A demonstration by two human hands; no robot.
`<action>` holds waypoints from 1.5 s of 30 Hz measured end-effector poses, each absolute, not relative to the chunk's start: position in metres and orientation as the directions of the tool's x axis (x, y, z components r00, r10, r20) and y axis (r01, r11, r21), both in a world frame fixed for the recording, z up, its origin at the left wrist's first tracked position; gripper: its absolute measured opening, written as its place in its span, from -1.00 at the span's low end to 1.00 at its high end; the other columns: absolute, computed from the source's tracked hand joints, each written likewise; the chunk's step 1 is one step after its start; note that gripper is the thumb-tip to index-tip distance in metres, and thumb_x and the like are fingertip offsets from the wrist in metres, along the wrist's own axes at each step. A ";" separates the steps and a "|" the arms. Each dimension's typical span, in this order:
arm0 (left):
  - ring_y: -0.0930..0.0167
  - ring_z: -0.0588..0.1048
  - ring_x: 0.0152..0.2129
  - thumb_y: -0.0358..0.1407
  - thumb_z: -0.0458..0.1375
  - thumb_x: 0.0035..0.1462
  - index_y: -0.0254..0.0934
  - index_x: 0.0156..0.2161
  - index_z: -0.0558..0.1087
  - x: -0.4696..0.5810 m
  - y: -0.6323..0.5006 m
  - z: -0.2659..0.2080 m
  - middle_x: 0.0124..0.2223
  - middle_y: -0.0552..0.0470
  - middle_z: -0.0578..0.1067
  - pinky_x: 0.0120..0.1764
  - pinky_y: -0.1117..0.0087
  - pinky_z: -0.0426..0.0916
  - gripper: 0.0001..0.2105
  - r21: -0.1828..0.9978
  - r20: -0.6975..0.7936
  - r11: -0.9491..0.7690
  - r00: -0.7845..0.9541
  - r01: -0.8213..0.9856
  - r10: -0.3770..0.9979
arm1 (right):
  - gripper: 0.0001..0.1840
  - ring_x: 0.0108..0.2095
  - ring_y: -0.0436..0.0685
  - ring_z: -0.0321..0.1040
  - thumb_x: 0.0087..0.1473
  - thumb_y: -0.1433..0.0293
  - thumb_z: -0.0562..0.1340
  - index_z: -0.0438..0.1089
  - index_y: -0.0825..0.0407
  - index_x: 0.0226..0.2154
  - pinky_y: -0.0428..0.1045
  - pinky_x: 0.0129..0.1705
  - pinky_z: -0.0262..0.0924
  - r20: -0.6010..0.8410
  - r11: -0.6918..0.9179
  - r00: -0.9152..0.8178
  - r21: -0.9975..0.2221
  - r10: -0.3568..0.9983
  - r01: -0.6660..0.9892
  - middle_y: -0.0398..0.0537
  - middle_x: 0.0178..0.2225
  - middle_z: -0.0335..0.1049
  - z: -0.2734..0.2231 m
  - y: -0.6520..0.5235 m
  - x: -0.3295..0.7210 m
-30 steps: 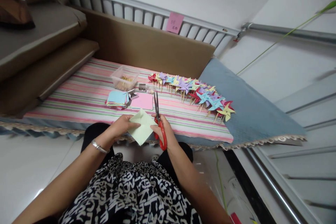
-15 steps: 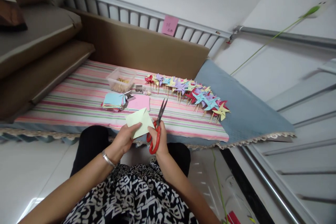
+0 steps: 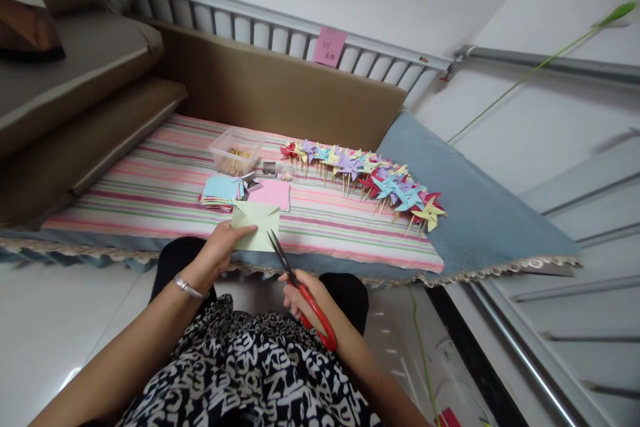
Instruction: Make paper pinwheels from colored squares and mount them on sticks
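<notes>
My left hand (image 3: 224, 244) pinches a pale green square of paper (image 3: 256, 217) by its left side, thumb on top; cuts or creases show near its upper corners. In my right hand (image 3: 305, 290) are red-handled scissors (image 3: 316, 312), their dark blades angled up-left with the tips at the paper's right edge. The blades look nearly closed. Behind the paper lie a stack of coloured paper squares (image 3: 221, 190), light blue on top, and a pink paper sheet (image 3: 271, 193). Several finished paper pinwheels (image 3: 385, 185) on sticks lie in a row to the right.
A clear plastic box (image 3: 236, 152) with short wooden sticks stands at the back, small containers (image 3: 270, 169) beside it. Underneath is a striped cloth (image 3: 165, 180). Cushions (image 3: 80, 120) are piled at the left, and a brown board (image 3: 280, 87) leans on the railing behind.
The paper has moved left and turned squarer to me. My right hand has drawn down away from it, and the scissors have swung from pointing up-right to pointing up-left.
</notes>
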State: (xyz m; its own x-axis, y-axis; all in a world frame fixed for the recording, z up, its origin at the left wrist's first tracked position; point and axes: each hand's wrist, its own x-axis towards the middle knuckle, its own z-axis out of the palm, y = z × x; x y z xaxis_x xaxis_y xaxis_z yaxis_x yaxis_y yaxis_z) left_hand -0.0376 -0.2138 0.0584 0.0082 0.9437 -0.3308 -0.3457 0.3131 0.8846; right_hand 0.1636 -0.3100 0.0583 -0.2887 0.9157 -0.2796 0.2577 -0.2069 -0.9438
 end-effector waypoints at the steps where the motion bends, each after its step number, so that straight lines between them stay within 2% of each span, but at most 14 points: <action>1: 0.39 0.48 -0.58 -0.30 0.39 -0.36 -0.42 -0.34 0.52 -0.038 -0.214 0.059 -0.44 -0.07 0.58 -0.47 0.42 0.31 -0.63 0.884 -0.336 0.322 0.017 -0.338 0.942 | -0.63 -0.63 -0.09 0.18 0.09 0.13 0.11 0.30 0.04 -0.15 -0.14 -0.57 0.09 -0.295 -0.219 -0.283 -0.937 0.913 0.272 -0.18 -0.51 0.31 0.059 -0.311 0.163; 6: 0.39 0.48 -0.57 -0.29 0.38 -0.33 -0.42 -0.30 0.51 -0.045 -0.214 0.061 -0.43 -0.05 0.58 -0.46 0.42 0.31 -0.62 0.898 -0.324 0.326 0.057 -0.296 0.944 | -0.59 -0.70 -0.13 0.07 0.08 0.06 0.11 0.31 0.05 -0.22 -0.19 -0.67 0.01 -0.376 -0.274 -0.282 -0.899 0.883 0.341 -0.23 -0.59 0.24 0.056 -0.309 0.163; 14: 0.37 0.48 -0.56 -0.31 0.36 -0.29 -0.42 -0.29 0.50 -0.052 -0.212 0.063 -0.41 -0.06 0.59 -0.46 0.40 0.33 -0.64 0.902 -0.339 0.361 0.127 -0.238 0.932 | -0.62 -0.76 -0.14 0.00 0.05 0.08 0.15 0.33 0.04 -0.24 -0.20 -0.73 -0.08 -0.455 -0.327 -0.283 -0.856 0.845 0.400 -0.27 -0.66 0.20 0.056 -0.307 0.164; 23: 0.36 0.50 -0.54 -0.32 0.37 -0.30 -0.42 -0.30 0.51 -0.046 -0.213 0.062 -0.40 -0.07 0.59 -0.43 0.39 0.35 -0.65 0.895 -0.342 0.366 0.134 -0.254 0.930 | -0.65 -0.77 -0.14 -0.01 0.04 0.11 0.17 0.35 0.03 -0.25 -0.19 -0.73 -0.12 -0.453 -0.336 -0.237 -0.850 0.859 0.405 -0.28 -0.67 0.20 0.054 -0.305 0.160; 29: 0.33 0.50 -0.54 -0.30 0.37 -0.32 -0.42 -0.29 0.51 -0.047 -0.214 0.064 -0.39 -0.10 0.59 -0.43 0.37 0.34 -0.62 0.899 -0.344 0.365 0.126 -0.240 0.930 | -0.74 -0.75 -0.15 -0.01 0.03 0.20 0.21 0.35 0.04 -0.29 -0.19 -0.68 -0.10 -0.408 -0.311 -0.232 -0.879 0.883 0.361 -0.30 -0.68 0.18 0.057 -0.306 0.156; 45: 0.33 0.50 -0.55 -0.31 0.37 -0.35 -0.44 -0.31 0.51 -0.044 -0.215 0.070 -0.40 -0.12 0.59 -0.43 0.38 0.34 -0.61 0.892 -0.353 0.369 0.107 -0.261 0.930 | -0.78 -0.77 -0.16 -0.03 0.05 0.23 0.19 0.34 0.05 -0.32 -0.19 -0.69 -0.11 -0.389 -0.297 -0.235 -0.889 0.891 0.347 -0.33 -0.70 0.12 0.060 -0.306 0.154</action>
